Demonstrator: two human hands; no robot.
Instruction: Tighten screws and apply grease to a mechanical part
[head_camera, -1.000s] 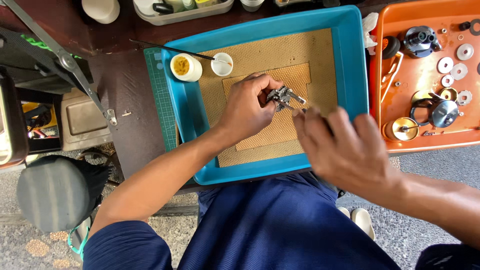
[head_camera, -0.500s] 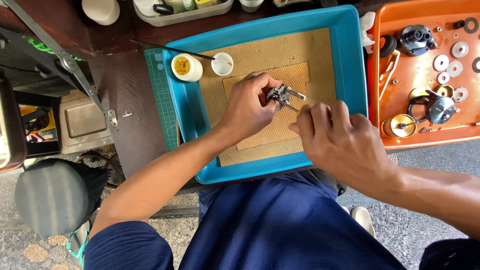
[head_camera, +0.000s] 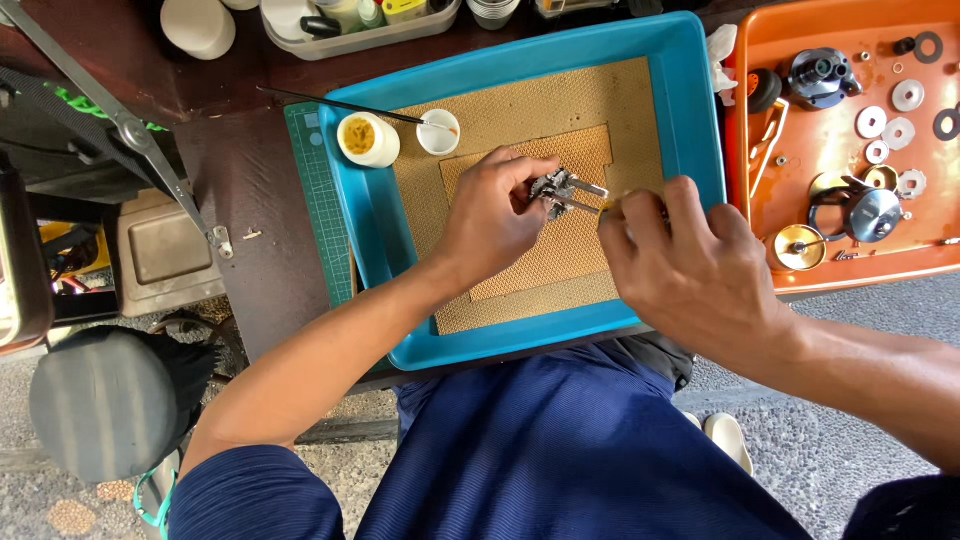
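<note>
- Compared with a second ago, we see the right hand (head_camera: 690, 265) has drawn in towards the left hand (head_camera: 495, 225), so its fingertips now sit just beside the small metal part (head_camera: 553, 187); earlier it hovered a little lower and further off.
- The left hand has hardly shifted: its grip is clenched on the small metal part, held above the tan mat (head_camera: 545, 130) inside the blue tray (head_camera: 690, 110).
- The right grip is pinched on a thin tool (head_camera: 585, 204), whose tip reaches the metal part (we cannot tell what kind of tool it is, as the fingers hide most of it).
- We judge this to mean that the fine work on the part is under way, with one hand steadying and the other applying the tool.
- Counted, on the blue tray: two small white cups, one with yellow paste (head_camera: 367, 138) and one nearly empty (head_camera: 438, 131), and one thin brush (head_camera: 350, 105) laid across them.
- One orange tray (head_camera: 800, 280) lies to the right on the worktop (head_camera: 240, 200), well apart from the hands.
- In it we count about four flat washers near (head_camera: 908, 95), one dark housing (head_camera: 818, 75), one brass disc (head_camera: 798, 246) and one rounded grey cap (head_camera: 872, 214) (smaller bits are too small to count).
- One green cutting mat (head_camera: 318, 200) shows under the blue tray's left edge.
</note>
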